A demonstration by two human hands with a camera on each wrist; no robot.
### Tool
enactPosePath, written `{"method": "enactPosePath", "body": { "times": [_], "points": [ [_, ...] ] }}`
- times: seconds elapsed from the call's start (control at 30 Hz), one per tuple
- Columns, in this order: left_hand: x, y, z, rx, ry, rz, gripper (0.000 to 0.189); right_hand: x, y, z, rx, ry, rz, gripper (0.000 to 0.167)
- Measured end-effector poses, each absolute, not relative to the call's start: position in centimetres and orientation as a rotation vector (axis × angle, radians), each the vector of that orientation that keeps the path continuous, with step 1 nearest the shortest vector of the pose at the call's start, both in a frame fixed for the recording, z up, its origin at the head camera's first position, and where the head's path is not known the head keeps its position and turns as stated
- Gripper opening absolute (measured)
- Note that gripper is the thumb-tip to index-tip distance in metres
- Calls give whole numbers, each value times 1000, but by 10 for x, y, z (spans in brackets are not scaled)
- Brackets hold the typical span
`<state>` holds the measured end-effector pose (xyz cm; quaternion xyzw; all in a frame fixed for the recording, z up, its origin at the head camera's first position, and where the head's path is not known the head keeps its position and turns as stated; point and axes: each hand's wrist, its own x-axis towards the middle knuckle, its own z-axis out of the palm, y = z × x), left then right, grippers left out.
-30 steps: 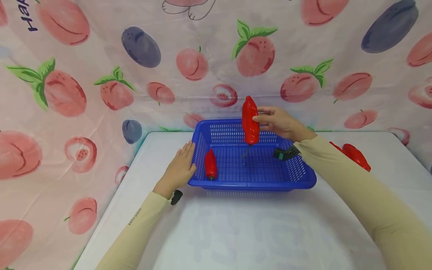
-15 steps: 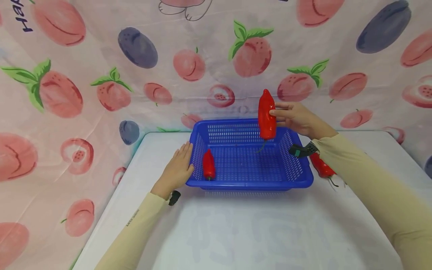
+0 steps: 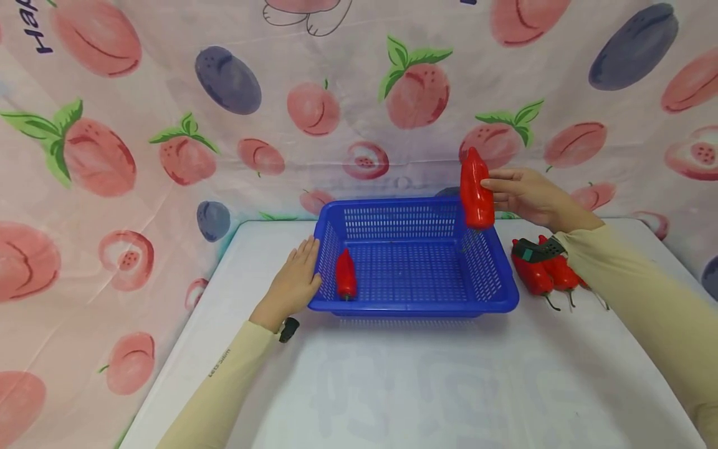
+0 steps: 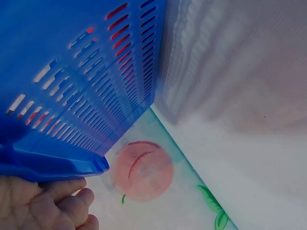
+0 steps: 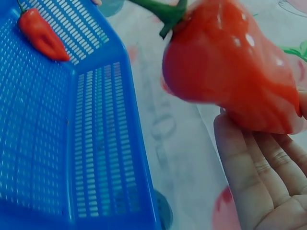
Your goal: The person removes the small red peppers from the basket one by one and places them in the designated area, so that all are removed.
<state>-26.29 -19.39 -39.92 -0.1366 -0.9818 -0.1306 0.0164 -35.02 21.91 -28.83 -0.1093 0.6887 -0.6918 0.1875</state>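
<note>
A red pepper (image 3: pixel 477 193), tip up and stem down, is held between the thumb and fingers of my right hand (image 3: pixel 530 194), above the right end of a blue plastic basket (image 3: pixel 412 306). Its green stem (image 5: pixel 165 13) shows plainly in the right wrist view. With straight fingers, my left hand (image 3: pixel 291 280) rests against the basket's left rim; in the left wrist view the fingers (image 4: pixel 72 206) touch the rim's outer side. Inside the basket, near its left wall, lies another red pepper (image 3: pixel 346 275).
Several more red peppers (image 3: pixel 534 274) lie on the white table (image 3: pixel 404 380) right of the basket, partly hidden by my right wrist strap (image 3: pixel 540 249) and sleeve. A fruit-patterned cloth (image 3: pixel 348 56) hangs behind and along the left side.
My right hand has moved right with the pepper, from over the basket's middle to its right end. The peppers on the right are differently uncovered by the arm. My left hand stays at the rim.
</note>
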Motion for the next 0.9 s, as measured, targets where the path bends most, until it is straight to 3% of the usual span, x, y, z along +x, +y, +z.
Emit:
{"method": "enactPosePath", "body": {
  "times": [0.9],
  "points": [
    [-262,-194,-400,-430,-3046,-408,66,-336,313,-290,-151,2161,-1773,26]
  ]
}}
